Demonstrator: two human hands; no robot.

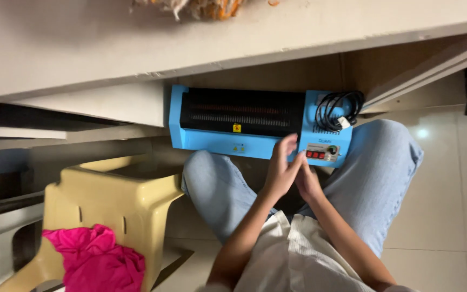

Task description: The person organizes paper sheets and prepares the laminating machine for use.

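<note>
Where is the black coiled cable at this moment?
In the head view, the black coiled cable lies on the right end of the blue machine, above its control panel.

Above the grip I see a long pale desk [233, 38] running across the top of the view, its underside in shadow with a wooden brown panel [298, 73] behind. A tangle of orange and cream strands [201, 6] lies on its far edge. To the left of the grip stands a cream plastic stool [120, 200], and a bright pink cloth [95, 258] is bunched on its lower part. To the right, the floor [449, 205] is glossy off-white tile, and I catch a small bright spot of reflected light [422, 132] on it.
</note>
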